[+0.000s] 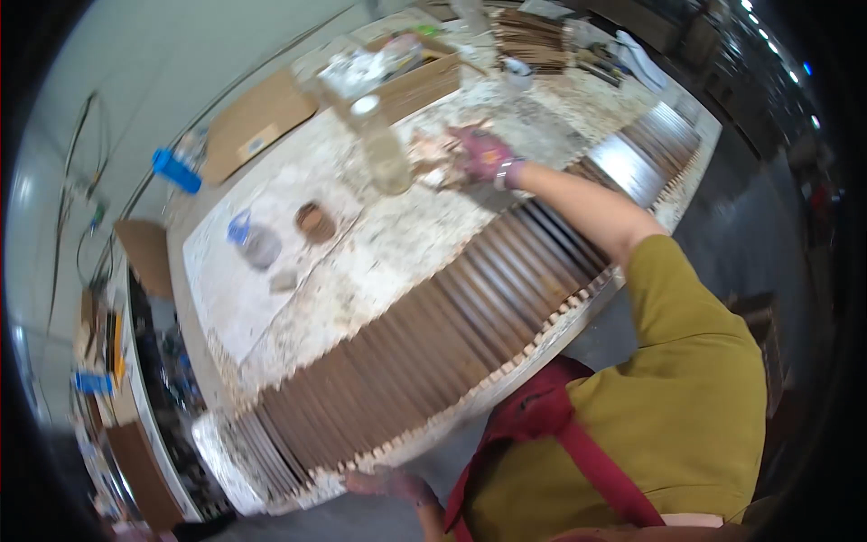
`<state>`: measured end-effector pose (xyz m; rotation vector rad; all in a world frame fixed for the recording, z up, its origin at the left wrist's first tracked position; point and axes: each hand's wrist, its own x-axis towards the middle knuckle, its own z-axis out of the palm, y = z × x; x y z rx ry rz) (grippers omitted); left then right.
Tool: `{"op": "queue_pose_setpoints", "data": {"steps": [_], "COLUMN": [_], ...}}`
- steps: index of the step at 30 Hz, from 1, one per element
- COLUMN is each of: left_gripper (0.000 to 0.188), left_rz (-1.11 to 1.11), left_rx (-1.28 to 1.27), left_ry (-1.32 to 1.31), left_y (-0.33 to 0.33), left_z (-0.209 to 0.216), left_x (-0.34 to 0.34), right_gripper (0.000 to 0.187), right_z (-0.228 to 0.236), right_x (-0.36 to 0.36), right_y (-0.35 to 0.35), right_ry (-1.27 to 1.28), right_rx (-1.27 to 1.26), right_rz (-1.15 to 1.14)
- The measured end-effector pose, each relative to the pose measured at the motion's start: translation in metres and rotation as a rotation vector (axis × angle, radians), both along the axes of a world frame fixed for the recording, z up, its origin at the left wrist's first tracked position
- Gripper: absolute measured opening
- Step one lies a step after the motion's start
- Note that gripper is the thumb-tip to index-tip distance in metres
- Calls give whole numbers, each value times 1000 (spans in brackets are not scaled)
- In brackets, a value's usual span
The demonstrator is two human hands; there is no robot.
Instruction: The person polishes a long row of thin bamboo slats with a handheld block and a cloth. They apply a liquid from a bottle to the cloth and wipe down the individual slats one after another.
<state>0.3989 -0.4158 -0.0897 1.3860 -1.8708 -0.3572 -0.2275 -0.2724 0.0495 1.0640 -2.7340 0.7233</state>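
My right hand (490,155), in a stained pinkish glove, reaches across the table and is closed on a crumpled pale cloth (438,161). Just left of the cloth stands a tall clear bottle (384,158) with a white cap. Below my right forearm runs a long row of brown wooden slats (406,361), laid side by side along the table's near edge. My left hand (393,485), somewhat blurred, hovers by the near edge close to the row's left end. Its fingers are stretched out, with nothing visible in them.
On a white sheet (217,298) stand a clear bottle with a blue top (259,246) and a brown-stained cup (314,222). Farther back are a cardboard box (415,90), a blue bottle (176,172) and a stack of brown strips (530,41). Shiny slats (628,167) lie at right.
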Motion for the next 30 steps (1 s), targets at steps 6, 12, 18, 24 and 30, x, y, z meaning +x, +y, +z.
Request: {"op": "queue_pose_setpoints", "data": {"steps": [6, 12, 18, 24, 30], "left_gripper": [78, 67, 57, 51, 44], "left_rz": [-119, -370, -852, -1331, -1488], "left_rx": [-130, -211, -193, 424, 869], "left_ry": [-492, -327, 241, 399, 520], "left_y": [-16, -26, -16, 21, 109], "left_z": [33, 105, 211, 206, 199], "left_x": [15, -64, -177, -316, -362], "right_gripper": [30, 32, 40, 46, 48], "right_z": [-43, 44, 124, 170, 122], "right_x": [-23, -41, 31, 168, 197], "right_y": [-45, 23, 97, 144, 231], "right_ry": [15, -495, -575, -728, -643], "right_rx": [295, -542, -1018, -956, -893], "right_rz": [-39, -163, 180, 448, 337]}}
